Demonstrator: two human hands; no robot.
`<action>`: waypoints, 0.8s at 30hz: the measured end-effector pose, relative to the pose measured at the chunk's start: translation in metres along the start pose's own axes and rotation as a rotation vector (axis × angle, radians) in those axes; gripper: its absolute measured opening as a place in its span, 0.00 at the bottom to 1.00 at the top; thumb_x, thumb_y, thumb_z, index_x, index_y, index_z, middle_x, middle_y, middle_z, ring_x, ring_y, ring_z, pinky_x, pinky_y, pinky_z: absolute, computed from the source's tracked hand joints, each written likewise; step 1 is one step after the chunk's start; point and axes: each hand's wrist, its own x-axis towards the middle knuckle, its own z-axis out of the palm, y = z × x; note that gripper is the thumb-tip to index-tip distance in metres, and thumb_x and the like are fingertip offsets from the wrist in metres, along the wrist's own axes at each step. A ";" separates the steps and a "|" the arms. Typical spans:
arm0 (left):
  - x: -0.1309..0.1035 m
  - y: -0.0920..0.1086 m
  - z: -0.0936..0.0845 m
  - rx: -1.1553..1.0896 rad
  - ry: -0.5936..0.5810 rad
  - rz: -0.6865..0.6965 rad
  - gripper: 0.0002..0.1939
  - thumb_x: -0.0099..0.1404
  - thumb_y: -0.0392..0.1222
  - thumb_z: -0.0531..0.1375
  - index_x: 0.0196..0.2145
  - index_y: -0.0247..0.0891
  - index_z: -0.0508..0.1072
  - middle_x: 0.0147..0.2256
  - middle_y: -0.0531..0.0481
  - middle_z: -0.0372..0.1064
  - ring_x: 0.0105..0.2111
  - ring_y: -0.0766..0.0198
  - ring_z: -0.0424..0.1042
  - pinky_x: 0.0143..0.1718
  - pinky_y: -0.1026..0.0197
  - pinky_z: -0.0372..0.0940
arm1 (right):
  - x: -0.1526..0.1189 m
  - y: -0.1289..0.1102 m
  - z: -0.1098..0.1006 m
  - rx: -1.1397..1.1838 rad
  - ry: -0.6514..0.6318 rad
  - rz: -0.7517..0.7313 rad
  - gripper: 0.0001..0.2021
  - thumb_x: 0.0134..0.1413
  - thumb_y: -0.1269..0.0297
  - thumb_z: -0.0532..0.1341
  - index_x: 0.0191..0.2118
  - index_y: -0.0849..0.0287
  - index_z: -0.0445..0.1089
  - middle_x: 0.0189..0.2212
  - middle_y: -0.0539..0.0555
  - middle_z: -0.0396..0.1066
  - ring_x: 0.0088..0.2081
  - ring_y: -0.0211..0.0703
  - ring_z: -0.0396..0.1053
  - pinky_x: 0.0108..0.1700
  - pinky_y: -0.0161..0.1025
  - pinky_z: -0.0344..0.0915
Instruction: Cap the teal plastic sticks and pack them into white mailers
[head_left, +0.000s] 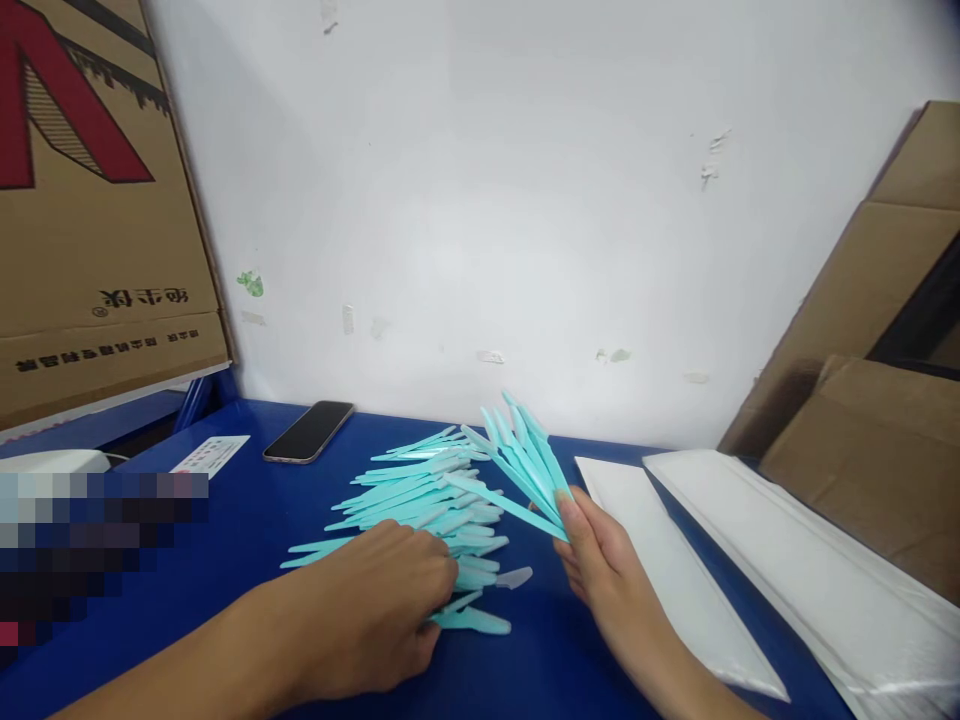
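Note:
Many slim turquoise plastic tools [416,490] with pale clear ends lie in a long overlapping pile on the blue table. My right hand [607,560] grips a fanned bunch of the same turquoise tools [525,450] by their lower ends, tips pointing up and left above the pile's right side. Over the near part of the pile is my left hand [390,600], back up and fingers curled down. Turquoise pieces show beside its fingertips, which are hidden, so what it holds cannot be made out. One clear end [514,578] sticks out at the right of the pile.
A phone [309,432] and a white printed card [211,456] lie at the back left of the blue table [247,520]. White flat packs [675,560] are on the right. Cardboard boxes [97,230] stand at both sides, against a white wall [480,200].

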 end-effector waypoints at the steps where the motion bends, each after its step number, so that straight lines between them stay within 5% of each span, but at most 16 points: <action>1: 0.000 0.002 0.000 0.022 -0.026 -0.010 0.05 0.57 0.32 0.59 0.30 0.39 0.73 0.32 0.49 0.76 0.31 0.55 0.75 0.29 0.59 0.59 | 0.000 0.000 0.000 -0.001 0.000 0.002 0.31 0.53 0.34 0.61 0.53 0.51 0.73 0.44 0.55 0.78 0.48 0.52 0.76 0.46 0.42 0.76; 14: -0.002 0.002 -0.002 -0.016 0.038 0.074 0.08 0.68 0.34 0.55 0.33 0.40 0.72 0.35 0.49 0.73 0.33 0.57 0.74 0.33 0.57 0.59 | -0.001 -0.006 0.000 -0.025 0.002 0.013 0.31 0.54 0.34 0.61 0.53 0.52 0.73 0.45 0.55 0.77 0.46 0.51 0.76 0.45 0.41 0.75; 24: 0.014 -0.033 -0.022 -0.632 0.292 -0.075 0.21 0.70 0.53 0.55 0.24 0.39 0.60 0.28 0.55 0.55 0.28 0.65 0.56 0.28 0.63 0.53 | 0.002 -0.009 -0.003 -0.046 -0.035 -0.015 0.30 0.57 0.31 0.55 0.48 0.51 0.72 0.35 0.51 0.74 0.35 0.44 0.73 0.45 0.39 0.73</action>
